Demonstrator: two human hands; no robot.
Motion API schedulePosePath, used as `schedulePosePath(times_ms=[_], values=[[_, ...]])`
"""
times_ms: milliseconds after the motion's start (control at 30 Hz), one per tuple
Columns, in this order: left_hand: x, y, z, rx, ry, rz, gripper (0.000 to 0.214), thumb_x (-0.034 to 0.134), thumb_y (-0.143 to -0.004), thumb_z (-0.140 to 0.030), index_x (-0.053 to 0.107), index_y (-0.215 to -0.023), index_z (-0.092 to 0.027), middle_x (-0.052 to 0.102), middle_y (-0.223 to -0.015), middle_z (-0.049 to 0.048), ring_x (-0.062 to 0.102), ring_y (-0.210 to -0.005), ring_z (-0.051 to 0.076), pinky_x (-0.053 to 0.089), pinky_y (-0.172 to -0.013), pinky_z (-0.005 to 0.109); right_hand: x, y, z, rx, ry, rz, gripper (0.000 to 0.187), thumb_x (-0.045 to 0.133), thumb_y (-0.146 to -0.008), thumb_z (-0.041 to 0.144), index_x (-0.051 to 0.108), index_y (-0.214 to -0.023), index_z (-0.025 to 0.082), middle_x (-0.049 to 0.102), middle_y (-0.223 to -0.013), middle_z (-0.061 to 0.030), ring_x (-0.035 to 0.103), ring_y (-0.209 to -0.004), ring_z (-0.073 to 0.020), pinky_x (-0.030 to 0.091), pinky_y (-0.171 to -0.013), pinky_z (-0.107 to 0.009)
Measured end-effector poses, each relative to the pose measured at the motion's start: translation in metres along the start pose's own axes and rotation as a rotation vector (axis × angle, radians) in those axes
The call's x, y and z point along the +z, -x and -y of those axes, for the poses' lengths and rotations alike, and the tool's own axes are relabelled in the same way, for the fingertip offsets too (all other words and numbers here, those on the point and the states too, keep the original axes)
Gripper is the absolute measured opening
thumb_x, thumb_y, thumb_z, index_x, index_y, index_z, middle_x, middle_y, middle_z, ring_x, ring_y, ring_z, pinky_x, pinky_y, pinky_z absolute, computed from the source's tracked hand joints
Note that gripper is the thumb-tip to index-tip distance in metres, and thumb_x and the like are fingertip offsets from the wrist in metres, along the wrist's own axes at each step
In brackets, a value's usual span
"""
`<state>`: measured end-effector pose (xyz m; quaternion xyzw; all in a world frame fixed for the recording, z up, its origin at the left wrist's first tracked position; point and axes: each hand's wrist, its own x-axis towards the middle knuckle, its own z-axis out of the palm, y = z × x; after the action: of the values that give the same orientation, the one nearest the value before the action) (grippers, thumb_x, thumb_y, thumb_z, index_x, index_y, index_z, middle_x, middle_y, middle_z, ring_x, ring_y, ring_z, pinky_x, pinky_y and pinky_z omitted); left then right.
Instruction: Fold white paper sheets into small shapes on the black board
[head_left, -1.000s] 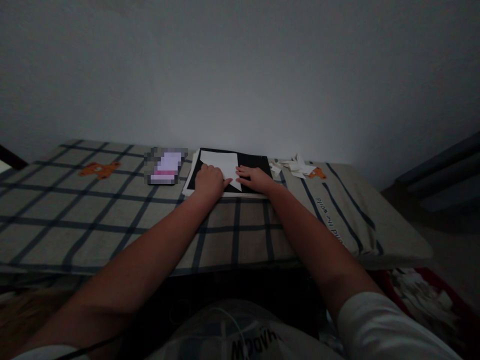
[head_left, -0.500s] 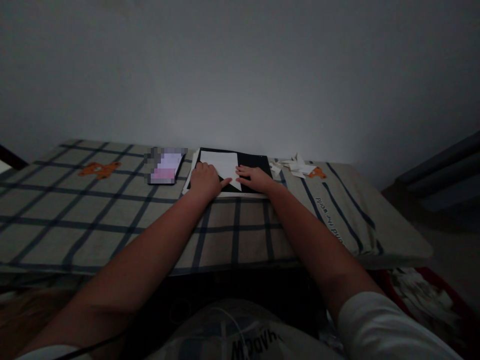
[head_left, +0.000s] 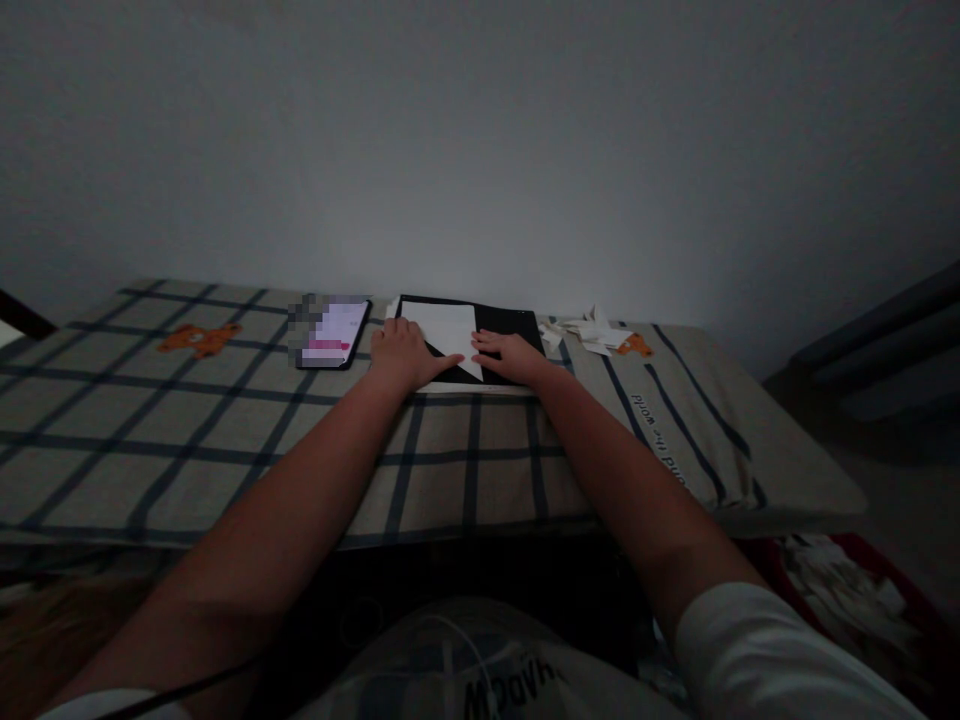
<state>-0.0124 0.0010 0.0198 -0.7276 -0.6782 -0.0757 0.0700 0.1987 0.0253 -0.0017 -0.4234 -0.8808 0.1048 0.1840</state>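
Observation:
A folded sheet of white paper (head_left: 447, 325) lies on a flat black board (head_left: 510, 320) with a pale edge along its front. My left hand (head_left: 405, 352) rests over the left side of the paper, fingers spread and the thumb stretched right toward the paper's pointed lower end. From the right, my right hand (head_left: 510, 355) lies flat on the board, its fingertips touching the paper's right edge. Part of the paper's left side is hidden under my left hand.
A tablet or phone (head_left: 334, 335) with a lit, partly blurred screen lies left of the board. Right of it are folded white paper pieces (head_left: 596, 332). A checked cloth (head_left: 247, 400) covers the table against a grey wall. A red bin (head_left: 847, 590) holding crumpled paper stands at lower right.
My left hand has slid a little to the left, its thumb now stretched farther from the fingers. My right hand and the paper look the same. The lit screen shows a different picture.

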Motion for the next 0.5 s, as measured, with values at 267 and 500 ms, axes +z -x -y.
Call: schedulePosePath(times_ms=[267, 500], values=[[0.002, 0.003, 0.005, 0.031, 0.007, -0.023, 0.095, 0.037, -0.079, -0.081, 0.052, -0.133, -0.004, 0.051, -0.139, 0.0259, 0.038, -0.132, 0.043, 0.032, -0.103, 0.050, -0.001, 0.000, 0.000, -0.003, -0.015, 0.001, 0.040, 0.058, -0.092, 0.029, 0.061, -0.130, 0.018, 0.051, -0.142, -0.0105, 0.044, -0.138, -0.0247, 0.034, -0.117, -0.045], [0.001, -0.003, 0.012, 0.083, 0.037, -0.094, 0.051, 0.043, -0.093, -0.055, 0.065, -0.113, -0.014, 0.063, -0.124, 0.0161, 0.051, -0.119, 0.033, 0.039, -0.096, 0.044, -0.001, 0.000, 0.000, -0.015, 0.002, 0.006, 0.040, 0.058, -0.093, 0.030, 0.061, -0.131, 0.019, 0.053, -0.142, -0.0089, 0.043, -0.138, -0.0231, 0.034, -0.117, -0.044]])
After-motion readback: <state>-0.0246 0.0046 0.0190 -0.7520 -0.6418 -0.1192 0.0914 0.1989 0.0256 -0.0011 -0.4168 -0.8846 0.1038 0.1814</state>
